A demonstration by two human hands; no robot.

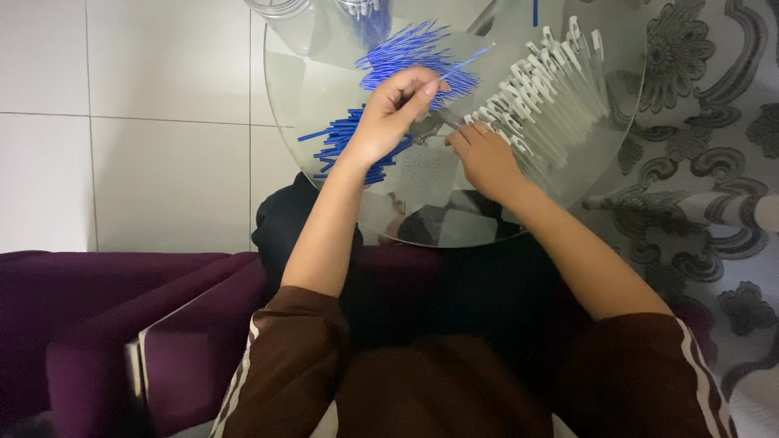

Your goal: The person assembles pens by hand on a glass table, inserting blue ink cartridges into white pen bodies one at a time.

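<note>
Blue stick [466, 61] in left hand [389, 113] (right hand [484, 158] beside white clips [544, 93])

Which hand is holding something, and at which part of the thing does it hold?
The left hand pinches a thin blue stick at its near end. The right hand rests by the white clips; whether it holds anything cannot be told.

Thin blue stick [464, 62] pinched in left fingers, tilted, above heaped blue sticks [406, 57] on glass table [324, 81]

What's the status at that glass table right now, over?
Left hand pinching one thin blue stick. Right hand at the white clips. Blue stick piles close by, nothing blocking.
</note>
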